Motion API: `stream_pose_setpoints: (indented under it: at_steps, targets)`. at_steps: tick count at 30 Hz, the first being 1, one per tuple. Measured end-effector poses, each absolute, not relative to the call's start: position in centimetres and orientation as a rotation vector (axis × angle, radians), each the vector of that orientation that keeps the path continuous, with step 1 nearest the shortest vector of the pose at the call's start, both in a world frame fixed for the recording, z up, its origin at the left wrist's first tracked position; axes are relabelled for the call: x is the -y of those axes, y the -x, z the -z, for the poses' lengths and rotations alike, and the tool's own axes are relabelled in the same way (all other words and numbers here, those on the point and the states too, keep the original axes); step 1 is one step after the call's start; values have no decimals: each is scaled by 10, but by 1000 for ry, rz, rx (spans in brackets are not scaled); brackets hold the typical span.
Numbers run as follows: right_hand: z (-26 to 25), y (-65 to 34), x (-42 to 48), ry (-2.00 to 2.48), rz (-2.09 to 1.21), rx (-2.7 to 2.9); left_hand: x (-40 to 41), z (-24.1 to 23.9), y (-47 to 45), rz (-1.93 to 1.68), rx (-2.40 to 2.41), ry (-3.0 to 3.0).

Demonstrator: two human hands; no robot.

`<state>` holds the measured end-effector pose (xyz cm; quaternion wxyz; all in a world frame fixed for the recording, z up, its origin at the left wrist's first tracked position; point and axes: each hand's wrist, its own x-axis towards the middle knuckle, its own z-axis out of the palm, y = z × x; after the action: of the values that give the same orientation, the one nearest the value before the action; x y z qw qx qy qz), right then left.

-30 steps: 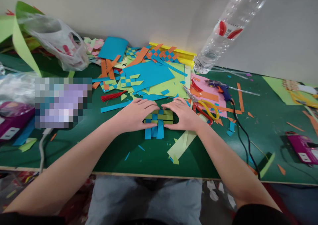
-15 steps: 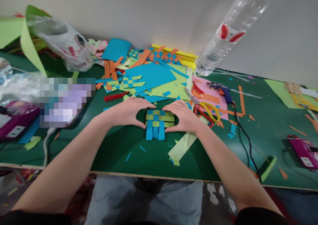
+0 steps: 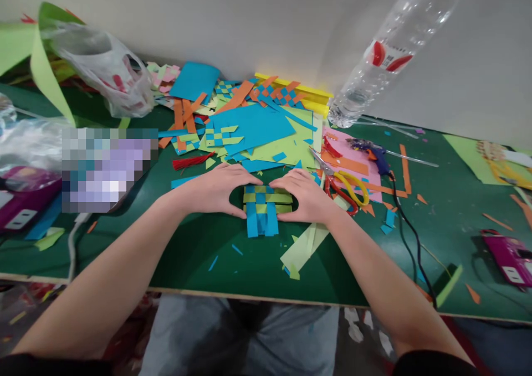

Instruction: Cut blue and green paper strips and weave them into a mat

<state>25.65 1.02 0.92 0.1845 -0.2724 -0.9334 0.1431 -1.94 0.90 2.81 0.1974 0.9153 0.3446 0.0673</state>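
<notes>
A small woven piece of blue and lime-green paper strips [image 3: 261, 201] is between my two hands, close to the middle of the green table. Blue strip ends hang loose toward me, and green ends stick out to the right. My left hand [image 3: 214, 190] is curved at its left side, thumb on the lower left edge and fingers along the top. From the right, my right hand [image 3: 305, 199] grips it, thumb at the lower right and fingertips over the upper edge. Scissors [image 3: 338, 179] with red and yellow handles lie just beyond my right hand.
Behind are blue sheets [image 3: 249, 127], finished weaves [image 3: 220, 137] and a red tassel [image 3: 191, 160]. A glue gun [image 3: 372, 150] trails its cord at right. A clear bottle [image 3: 374, 77] stands by the wall. At left are a plastic bag [image 3: 112, 66] and a blurred-out phone [image 3: 112, 168].
The woven piece has tilted slightly, its loose blue ends shifting a little toward me and to the right. Both hands keep their hold, fingers slightly closer in. The view has shifted slightly.
</notes>
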Motion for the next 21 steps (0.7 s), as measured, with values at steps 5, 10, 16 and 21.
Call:
stream_pose_setpoints:
  at_steps: [5, 10, 16, 21]
  targets:
    - [-9, -256, -10, 779, -410, 2630, -8, -29, 18, -193, -926, -2562]
    - [-9, -258, -10, 730, -411, 2634, -8, -32, 17, -172, -944, -2546]
    - [-13, -260, -11, 761, -535, 2674, -9, -30, 16, -218, -830, -2521]
    - [-16, -262, -11, 754, -637, 2667, -5, -33, 14, -222, -793, -2461]
